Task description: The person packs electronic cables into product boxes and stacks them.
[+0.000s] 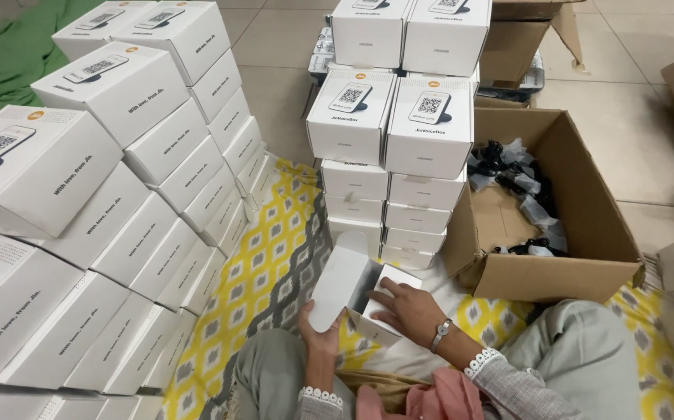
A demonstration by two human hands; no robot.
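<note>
A: What do the hands have?

B: The left hand (pixel 323 336) grips the lower edge of a small white box (pixel 352 294), its flap lid raised. The right hand (pixel 408 309) lies flat inside the box's mouth, fingers together.

A: And around them?

B: Just beyond the right hand stands a stack of white cartons (pixel 390 155) with square code labels on top. Right of that hand, an open brown cardboard box (pixel 578 233) holds black bagged parts. Left of the left hand, a stepped wall of white cartons (pixel 103 225).
</note>
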